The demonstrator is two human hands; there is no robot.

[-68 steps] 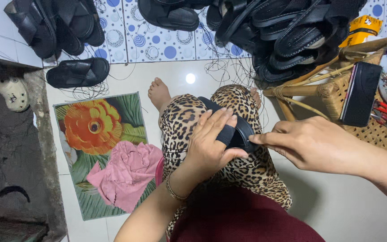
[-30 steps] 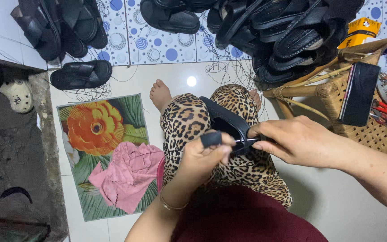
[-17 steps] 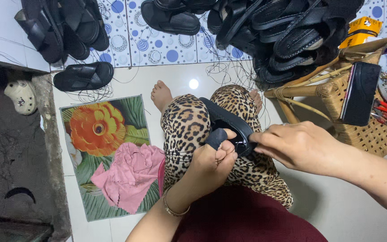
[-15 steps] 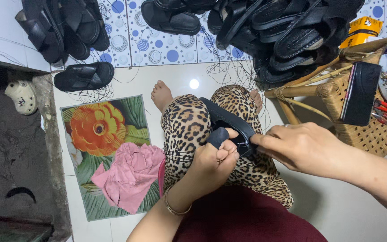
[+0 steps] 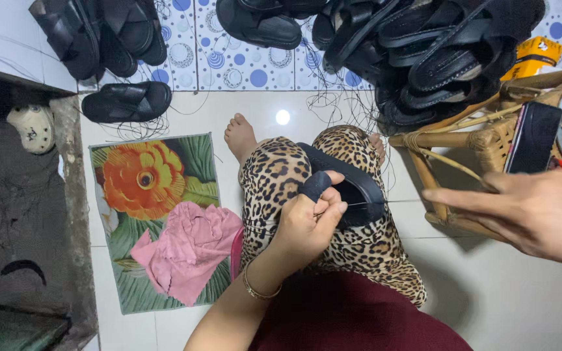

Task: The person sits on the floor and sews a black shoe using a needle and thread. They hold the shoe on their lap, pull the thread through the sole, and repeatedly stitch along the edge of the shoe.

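Since 0.5 s ago, right hand [image 5: 528, 211] has pulled away from the sandal [image 5: 349, 188] to the frame's right edge, fingers extended, drawing a thin thread [image 5: 385, 203] taut. Left hand [image 5: 307, 224] stays clamped on the black sandal at frame centre, over the leopard-print lap. Hands are well apart. Pink cloth [image 5: 187, 250] lies on a floral mat [image 5: 147, 188] at lower left.

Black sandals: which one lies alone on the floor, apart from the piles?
The black sandal on the white tiles just above the flowered mat; the others are heaped together or held on the lap.
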